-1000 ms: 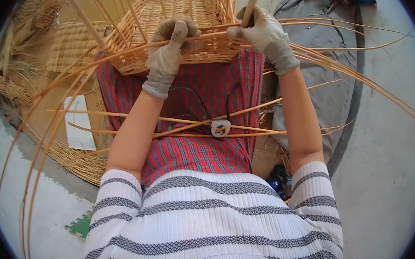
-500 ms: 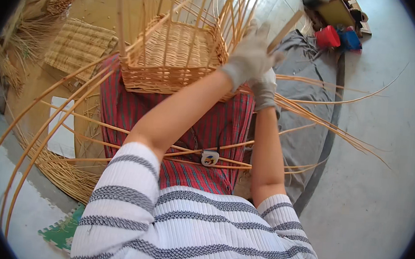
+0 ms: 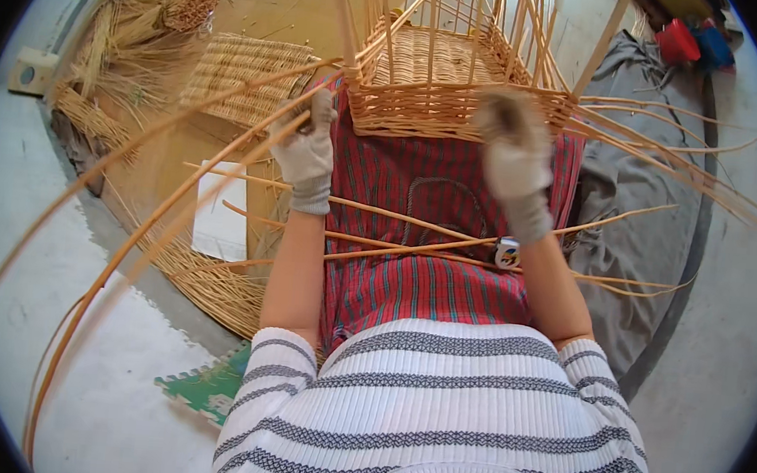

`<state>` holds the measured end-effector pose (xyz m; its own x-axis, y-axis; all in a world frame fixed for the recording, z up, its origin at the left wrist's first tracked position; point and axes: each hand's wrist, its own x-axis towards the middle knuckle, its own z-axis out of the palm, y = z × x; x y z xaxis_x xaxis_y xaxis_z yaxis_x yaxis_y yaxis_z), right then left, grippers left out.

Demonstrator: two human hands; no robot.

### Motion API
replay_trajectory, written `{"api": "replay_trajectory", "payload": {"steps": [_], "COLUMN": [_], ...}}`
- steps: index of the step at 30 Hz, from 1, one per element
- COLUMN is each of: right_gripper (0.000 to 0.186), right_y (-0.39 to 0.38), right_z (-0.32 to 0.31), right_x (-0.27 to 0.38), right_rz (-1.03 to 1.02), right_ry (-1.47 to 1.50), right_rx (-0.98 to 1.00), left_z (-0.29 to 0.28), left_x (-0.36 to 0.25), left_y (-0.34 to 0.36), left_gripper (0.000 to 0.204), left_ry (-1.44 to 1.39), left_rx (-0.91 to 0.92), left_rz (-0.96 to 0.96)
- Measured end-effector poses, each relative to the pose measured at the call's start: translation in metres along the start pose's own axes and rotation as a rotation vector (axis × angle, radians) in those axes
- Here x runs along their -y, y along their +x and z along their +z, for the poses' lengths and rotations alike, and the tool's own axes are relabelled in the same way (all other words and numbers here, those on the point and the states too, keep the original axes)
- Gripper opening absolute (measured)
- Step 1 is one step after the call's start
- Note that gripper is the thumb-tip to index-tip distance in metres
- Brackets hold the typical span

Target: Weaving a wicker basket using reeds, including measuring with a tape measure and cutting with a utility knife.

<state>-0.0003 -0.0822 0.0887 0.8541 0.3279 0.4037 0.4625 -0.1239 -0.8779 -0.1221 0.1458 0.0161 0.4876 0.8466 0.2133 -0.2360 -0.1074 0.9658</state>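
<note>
A half-woven wicker basket [image 3: 459,117] rests at the front edge of my lap, with upright rods rising from its walls. Long willow rods [image 3: 144,227] run out from its front left corner and curve down to the left. My left hand [image 3: 307,149], in a light work glove, is closed around one or more of them just left of the basket. Motion blurs my right hand [image 3: 516,154], gloved too, in front of the basket's front wall. Its fingers look curled, but whether it holds anything cannot be made out.
Loose rods [image 3: 404,252] lie across my red plaid lap cloth [image 3: 446,286], near a small tape measure [image 3: 508,253]. A woven mat [image 3: 244,75], bundled straw [image 3: 136,35] and a white sheet [image 3: 222,211] lie to the left. Rod ends [image 3: 671,139] stick out rightward over grey cloth.
Both hands were together at the basket's right front corner. My left hand has swung left to the rods there; my right has drawn back nearer. The view has shifted, so the basket appears farther right.
</note>
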Motion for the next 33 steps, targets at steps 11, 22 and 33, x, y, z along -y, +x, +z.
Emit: {"api": "replay_trajectory", "payload": {"steps": [11, 22, 33], "right_gripper": [0.041, 0.035, 0.012], "right_y": [-0.080, 0.051, 0.060], "right_z": [0.075, -0.002, -0.039], "right_x": [0.078, -0.054, -0.048], "right_rz": [-0.613, 0.339, 0.555], "right_ry": [-0.058, 1.173, 0.232], "right_rx": [1.159, 0.180, 0.333], "left_z": [0.018, 0.039, 0.030], "left_x": [-0.005, 0.034, 0.028], "left_y": [0.037, 0.086, 0.028], "left_gripper": [0.042, 0.074, 0.085], "left_ry": [-0.267, -0.742, -0.203], "left_rx": [0.301, 0.685, 0.685], "left_rz": [-0.149, -0.471, -0.278]}}
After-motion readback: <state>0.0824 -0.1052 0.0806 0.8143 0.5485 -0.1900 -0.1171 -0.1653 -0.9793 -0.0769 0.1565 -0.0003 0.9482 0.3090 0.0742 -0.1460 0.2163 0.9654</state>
